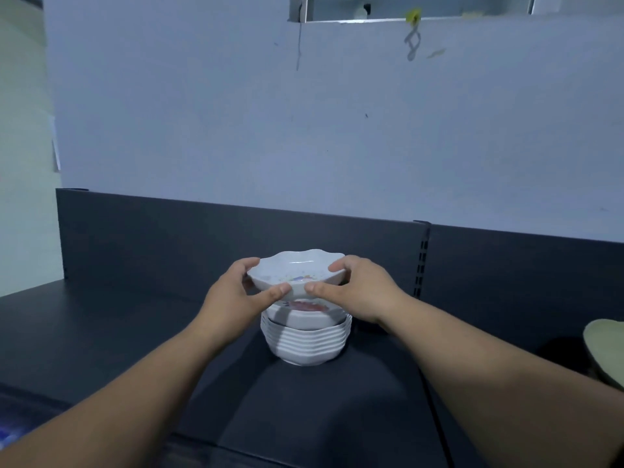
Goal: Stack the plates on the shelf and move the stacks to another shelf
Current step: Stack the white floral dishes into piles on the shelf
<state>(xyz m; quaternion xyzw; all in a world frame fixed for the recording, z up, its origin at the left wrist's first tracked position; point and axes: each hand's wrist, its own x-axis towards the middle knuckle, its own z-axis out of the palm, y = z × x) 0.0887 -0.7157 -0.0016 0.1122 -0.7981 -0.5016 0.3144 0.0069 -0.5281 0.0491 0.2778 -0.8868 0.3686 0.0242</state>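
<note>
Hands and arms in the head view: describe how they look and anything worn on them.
The left hand and right hand are bare: no gloves, and no rings show on the visible fingers. The left forearm and right forearm are uncovered as far as the frame's edge, with no sleeve, watch or bracelet in view.

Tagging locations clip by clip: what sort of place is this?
Likely a shop or stockroom: dark metal shelving with a slotted upright, a stack of white scalloped bowls on it, and a bare pale wall behind.
</note>
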